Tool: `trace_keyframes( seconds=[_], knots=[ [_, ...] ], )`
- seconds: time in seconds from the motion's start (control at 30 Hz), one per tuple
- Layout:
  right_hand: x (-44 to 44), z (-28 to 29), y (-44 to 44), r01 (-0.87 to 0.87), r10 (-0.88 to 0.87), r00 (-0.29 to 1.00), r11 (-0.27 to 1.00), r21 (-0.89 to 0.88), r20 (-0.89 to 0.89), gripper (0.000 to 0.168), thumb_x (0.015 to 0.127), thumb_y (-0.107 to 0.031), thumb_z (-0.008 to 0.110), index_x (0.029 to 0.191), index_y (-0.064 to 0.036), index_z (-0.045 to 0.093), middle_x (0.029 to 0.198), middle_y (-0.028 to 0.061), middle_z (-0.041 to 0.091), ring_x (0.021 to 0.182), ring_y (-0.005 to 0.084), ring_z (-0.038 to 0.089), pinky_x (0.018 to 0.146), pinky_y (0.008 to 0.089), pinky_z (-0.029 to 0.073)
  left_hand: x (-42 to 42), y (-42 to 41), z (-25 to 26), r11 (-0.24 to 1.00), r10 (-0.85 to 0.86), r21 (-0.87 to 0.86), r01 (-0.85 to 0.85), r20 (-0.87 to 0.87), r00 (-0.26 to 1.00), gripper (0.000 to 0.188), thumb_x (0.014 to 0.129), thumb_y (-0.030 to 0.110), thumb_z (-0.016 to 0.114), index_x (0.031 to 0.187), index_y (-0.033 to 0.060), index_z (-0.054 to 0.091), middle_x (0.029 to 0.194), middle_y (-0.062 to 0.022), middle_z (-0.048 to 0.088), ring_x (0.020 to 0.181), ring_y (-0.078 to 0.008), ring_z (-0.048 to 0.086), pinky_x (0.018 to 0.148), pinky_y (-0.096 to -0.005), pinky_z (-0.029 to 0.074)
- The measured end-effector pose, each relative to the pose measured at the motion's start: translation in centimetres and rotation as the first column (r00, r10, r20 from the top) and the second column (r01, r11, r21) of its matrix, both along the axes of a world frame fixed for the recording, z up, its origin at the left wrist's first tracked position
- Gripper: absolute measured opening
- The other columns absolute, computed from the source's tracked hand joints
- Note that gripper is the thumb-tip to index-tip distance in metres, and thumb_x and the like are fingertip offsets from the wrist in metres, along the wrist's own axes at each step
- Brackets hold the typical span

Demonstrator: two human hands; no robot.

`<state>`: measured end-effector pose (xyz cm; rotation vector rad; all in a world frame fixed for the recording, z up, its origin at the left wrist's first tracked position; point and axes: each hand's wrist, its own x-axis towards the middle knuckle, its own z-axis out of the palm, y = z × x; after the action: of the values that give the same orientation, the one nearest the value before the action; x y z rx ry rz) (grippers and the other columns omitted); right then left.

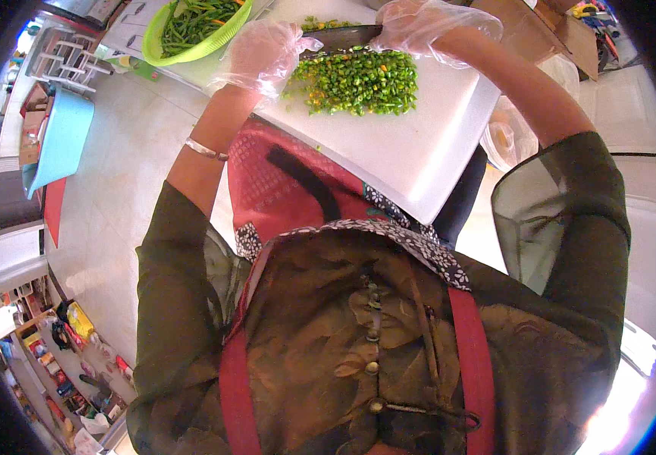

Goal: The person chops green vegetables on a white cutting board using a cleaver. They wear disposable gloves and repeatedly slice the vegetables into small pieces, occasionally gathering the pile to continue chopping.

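A knife with a dark blade (pixel 342 38) lies across a heap of finely chopped green peppers (pixel 365 82) with orange bits, on a white cutting board (pixel 384 136). My right hand (pixel 410 25), in a clear plastic glove, grips the knife at its right end; the handle is hidden. Gloved the same way, my left hand (pixel 265 54) has its fingertips at the blade's left end; whether they pinch the blade or only touch it is unclear. More chopped bits show beyond the blade. A lime-green plastic basket (pixel 197 54) of long green and orange peppers (pixel 200 23) stands beyond my left hand.
The board's near corner reaches over my red apron (pixel 288 176). Crumpled clear plastic (pixel 507 133) lies right of the board, with a cardboard box (pixel 566 37) farther off. At the left are a light-blue tub (pixel 63 133) and a white metal rack (pixel 72 62) on the tiled floor.
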<state>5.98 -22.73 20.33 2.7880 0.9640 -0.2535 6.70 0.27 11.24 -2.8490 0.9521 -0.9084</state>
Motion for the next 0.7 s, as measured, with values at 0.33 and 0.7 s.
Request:
trace_keyframes(
  seconds=[0.33, 0.7],
  knots=[
    [-1.7, -5.9, -1.4, 0.399, -0.389, 0.899, 0.917, 0.012, -0.2, 0.035, 0.076, -0.04, 0.057, 0.089, -0.009, 0.064, 0.071, 0.0102, 0.061, 0.066, 0.0239, 0.059, 0.062, 0.0353, 0.046, -3.9, -2.7, -2.3, 0.999, -0.007, -0.038, 0.002, -0.132, 0.991, 0.013, 0.073, 0.022, 0.058, 0.067, 0.0108, 0.054, 0.061, -0.0072, 0.053, 0.06, -0.0266, 0.054, 0.053, -0.0398, 0.041],
    [-1.6, -8.6, -3.3, 0.332, -0.318, 0.938, 0.938, 0.097, -0.135, 0.032, 0.076, -0.038, 0.056, 0.083, -0.008, 0.064, 0.071, 0.0136, 0.06, 0.067, 0.0284, 0.057, 0.062, 0.0397, 0.045, -3.4, -3.0, -2.9, 0.995, -0.005, 0.097, 0.018, -0.13, 0.992, 0.016, 0.074, 0.027, 0.056, 0.068, 0.0116, 0.055, 0.062, -0.0065, 0.054, 0.062, -0.0254, 0.055, 0.054, -0.0388, 0.042]
  ],
)
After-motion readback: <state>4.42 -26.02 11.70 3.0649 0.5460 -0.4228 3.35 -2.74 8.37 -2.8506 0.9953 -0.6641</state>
